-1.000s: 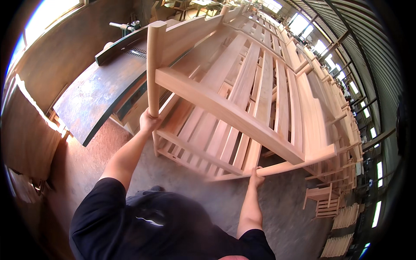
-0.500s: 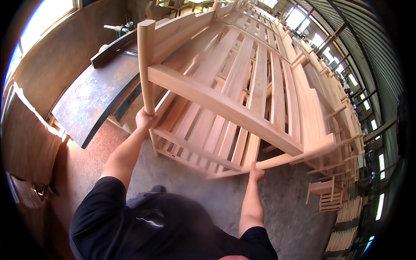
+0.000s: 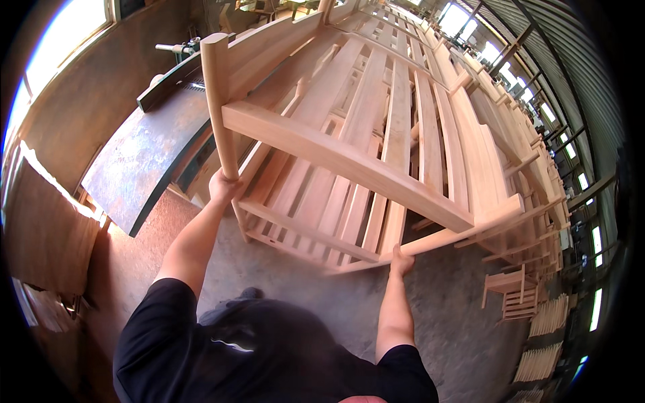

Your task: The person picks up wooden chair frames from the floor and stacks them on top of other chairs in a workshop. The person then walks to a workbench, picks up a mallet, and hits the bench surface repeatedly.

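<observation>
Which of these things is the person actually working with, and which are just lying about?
In hand:
slatted wooden frame
left post, held by left hand
right post, held by right hand

Seemingly just nearby:
metal-topped table
small wooden chair
stacked sticks

Pale slatted wooden frame, thick rail joining rounded posts, stretching ahead.

Woodworking workshop; metal machine table, unpainted wooden furniture.

Glare whitened the window left of the hands; haze blurred the floor between; the roof to their right curved.
</observation>
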Action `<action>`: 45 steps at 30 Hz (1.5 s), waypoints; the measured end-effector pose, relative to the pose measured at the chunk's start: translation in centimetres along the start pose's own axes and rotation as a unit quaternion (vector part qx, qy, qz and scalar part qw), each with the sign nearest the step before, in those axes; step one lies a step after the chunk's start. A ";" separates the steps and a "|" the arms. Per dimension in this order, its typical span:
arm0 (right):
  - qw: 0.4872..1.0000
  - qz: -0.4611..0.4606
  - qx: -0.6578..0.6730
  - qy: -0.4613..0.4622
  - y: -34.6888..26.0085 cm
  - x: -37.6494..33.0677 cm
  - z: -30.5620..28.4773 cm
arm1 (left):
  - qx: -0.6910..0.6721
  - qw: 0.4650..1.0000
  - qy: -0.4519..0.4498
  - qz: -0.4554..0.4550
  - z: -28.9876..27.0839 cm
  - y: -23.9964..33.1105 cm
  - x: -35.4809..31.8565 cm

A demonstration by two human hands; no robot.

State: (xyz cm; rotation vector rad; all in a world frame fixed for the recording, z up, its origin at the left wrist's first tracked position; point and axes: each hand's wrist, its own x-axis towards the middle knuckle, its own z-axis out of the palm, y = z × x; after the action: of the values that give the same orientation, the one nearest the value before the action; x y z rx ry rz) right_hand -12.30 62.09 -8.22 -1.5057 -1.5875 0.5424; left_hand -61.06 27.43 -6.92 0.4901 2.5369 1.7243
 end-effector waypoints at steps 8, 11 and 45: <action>0.946 0.091 0.311 -0.015 0.2 -0.4 2.1 | -0.079 0.997 0.006 -0.006 1.5 -3.7 1.6; 0.932 0.124 0.339 -0.024 -0.1 -0.8 1.7 | -0.124 0.992 -0.009 -0.022 2.4 -3.6 1.5; 0.958 0.151 0.053 -0.237 13.4 -18.1 -4.1 | -0.041 0.997 0.003 0.069 1.3 -4.5 1.0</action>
State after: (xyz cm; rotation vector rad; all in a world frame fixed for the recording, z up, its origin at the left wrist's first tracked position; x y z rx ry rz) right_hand -2.96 46.24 -21.81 -1.6252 -1.6498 1.2176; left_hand -62.76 27.39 -11.36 0.6701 2.4781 1.8681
